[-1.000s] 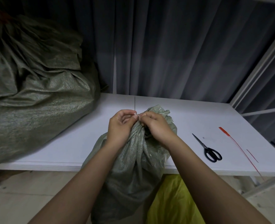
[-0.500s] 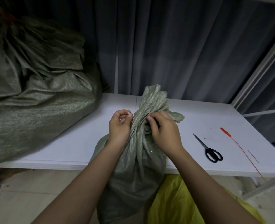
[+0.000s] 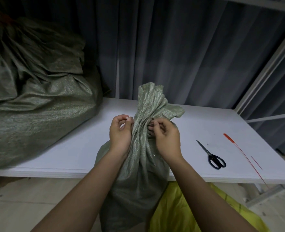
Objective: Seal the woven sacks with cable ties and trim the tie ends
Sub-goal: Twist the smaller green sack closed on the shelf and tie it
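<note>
1. A large green sack fills the left of the frame, covering that end of the table.
2. The gathered sack stands at centre against the table's near edge.
3. Bare tabletop lies between the two sacks.
4. Scissors and red cable ties lie at right, well apart from the centre sack.

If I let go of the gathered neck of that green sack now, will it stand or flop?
Probably flops: the sack neck is thin creased weave, one corner already drooping right. The left hand and right hand pinch at it. The body below looks filled, so it should stay put.
</note>
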The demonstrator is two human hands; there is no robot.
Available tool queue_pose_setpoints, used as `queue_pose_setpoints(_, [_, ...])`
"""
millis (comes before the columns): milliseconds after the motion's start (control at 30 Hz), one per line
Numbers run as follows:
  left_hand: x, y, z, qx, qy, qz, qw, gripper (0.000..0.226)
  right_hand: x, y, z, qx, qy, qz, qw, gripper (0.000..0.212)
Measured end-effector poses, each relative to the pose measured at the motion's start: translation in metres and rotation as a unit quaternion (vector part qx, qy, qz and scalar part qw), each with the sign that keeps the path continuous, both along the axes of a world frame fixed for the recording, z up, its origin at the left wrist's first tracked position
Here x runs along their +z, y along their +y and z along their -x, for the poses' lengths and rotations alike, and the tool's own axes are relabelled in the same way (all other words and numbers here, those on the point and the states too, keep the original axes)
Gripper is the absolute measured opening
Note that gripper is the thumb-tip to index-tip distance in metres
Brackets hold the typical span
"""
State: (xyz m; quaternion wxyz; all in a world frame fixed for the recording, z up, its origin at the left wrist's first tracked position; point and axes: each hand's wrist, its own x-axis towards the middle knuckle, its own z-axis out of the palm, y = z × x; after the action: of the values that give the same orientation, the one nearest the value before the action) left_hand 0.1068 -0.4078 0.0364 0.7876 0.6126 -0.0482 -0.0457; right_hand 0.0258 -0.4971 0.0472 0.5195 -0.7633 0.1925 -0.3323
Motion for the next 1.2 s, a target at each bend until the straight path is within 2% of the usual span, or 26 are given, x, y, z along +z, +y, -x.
queue_pose_setpoints(67, [-0.002,-0.001,0.000,0.000,-0.007,-0.009,1.000,0.015,0.000,0.003,-0.004,0.017,-0.014,-0.079,0.997,0.015])
queue_pose_setpoints(167, [-0.001,-0.001,0.000,0.001,-0.015,0.000,1.000,0.016,0.001,0.008,-0.008,0.050,-0.022,-0.119,0.991,0.016])
queue_pose_setpoints(433, [0.024,-0.004,-0.004,-0.024,-0.049,0.024,0.998,0.010,0.018,0.016,-0.025,0.059,-0.040,-0.037,0.997,0.009])
queue_pose_setpoints(600, [0.061,-0.023,-0.027,-0.039,-0.077,0.011,0.996,0.017,0.044,0.010,-0.039,0.029,-0.091,-0.017,0.995,0.010])
queue_pose_setpoints(800, [0.102,-0.043,-0.040,-0.083,-0.107,0.019,0.991,0.017,0.061,-0.003,-0.049,-0.030,-0.112,0.078,0.990,0.012])
queue_pose_setpoints(900, [0.091,-0.042,-0.041,-0.084,-0.118,0.009,0.989,0.020,0.052,-0.007,-0.047,-0.044,-0.099,0.092,0.990,0.013])
queue_pose_setpoints(1033, [0.065,-0.041,-0.038,-0.086,-0.091,0.005,0.992,0.021,0.032,-0.010,-0.046,-0.049,-0.068,0.079,0.993,0.013])
queue_pose_setpoints(1200, [0.054,-0.040,-0.051,-0.065,-0.092,-0.035,0.993,0.020,0.033,-0.017,-0.044,-0.039,-0.048,0.056,0.997,0.009])
